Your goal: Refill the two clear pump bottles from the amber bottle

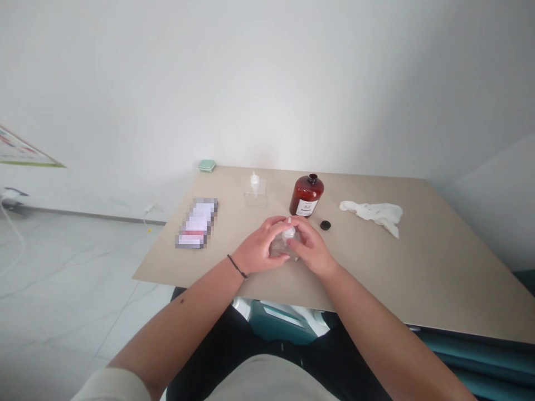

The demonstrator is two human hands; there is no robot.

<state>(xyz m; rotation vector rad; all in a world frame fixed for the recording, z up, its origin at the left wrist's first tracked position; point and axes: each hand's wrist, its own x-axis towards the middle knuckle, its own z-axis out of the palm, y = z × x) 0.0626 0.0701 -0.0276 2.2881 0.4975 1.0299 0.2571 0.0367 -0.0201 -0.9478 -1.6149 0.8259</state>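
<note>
Near the front of the table, a small clear bottle [278, 249] with a white pump top [288, 233] stands between my hands. My left hand [259, 248] wraps round its left side. The fingers of my right hand [314, 249] close on the pump top and the bottle's right side. Part of the bottle is hidden by the fingers. Just behind it is a reddish-brown bottle [307, 192] with a white label, its neck uncapped. A small black cap [325, 225] lies on the table right of my right hand.
Another clear bottle [261, 197] with a white pump stands further back on the left. A phone [197, 223] lies at the left, and a green case [207, 165] sits at the back left corner. A crumpled white cloth [374, 214] lies to the right. The wall borders the table's back edge.
</note>
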